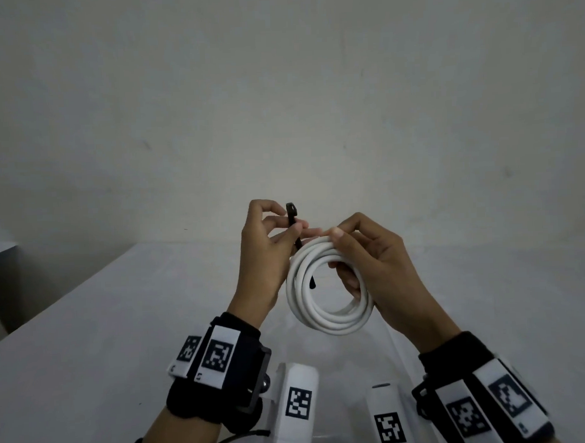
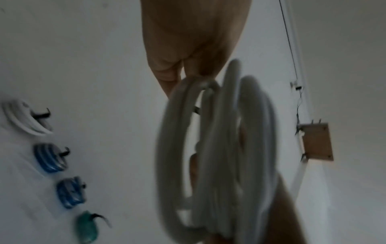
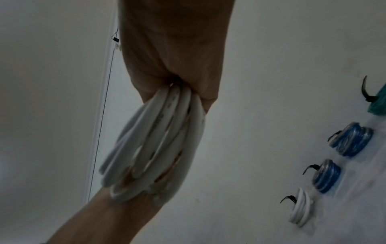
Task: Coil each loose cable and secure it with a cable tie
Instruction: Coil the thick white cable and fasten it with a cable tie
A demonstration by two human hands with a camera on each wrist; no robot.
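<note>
A white cable coil (image 1: 330,286) of several loops hangs in the air above the white table (image 1: 106,327). My right hand (image 1: 362,252) grips its upper right side, thumb over the loops and fingers through the ring. My left hand (image 1: 272,242) pinches a black cable tie (image 1: 292,221) near its head, which sticks up above the fingers. The tie runs down behind the coil and its tail (image 1: 312,283) shows inside the ring. In the wrist views the white cable coil (image 2: 217,148) (image 3: 158,148) is blurred.
Several tied coils lie in a row on the table: a white coil (image 2: 25,117) (image 3: 300,208), two blue coils (image 2: 50,158) (image 2: 71,193) (image 3: 353,142) (image 3: 326,175) and a green coil (image 2: 86,228) (image 3: 378,105). A small wooden plate (image 2: 316,142) hangs on the wall.
</note>
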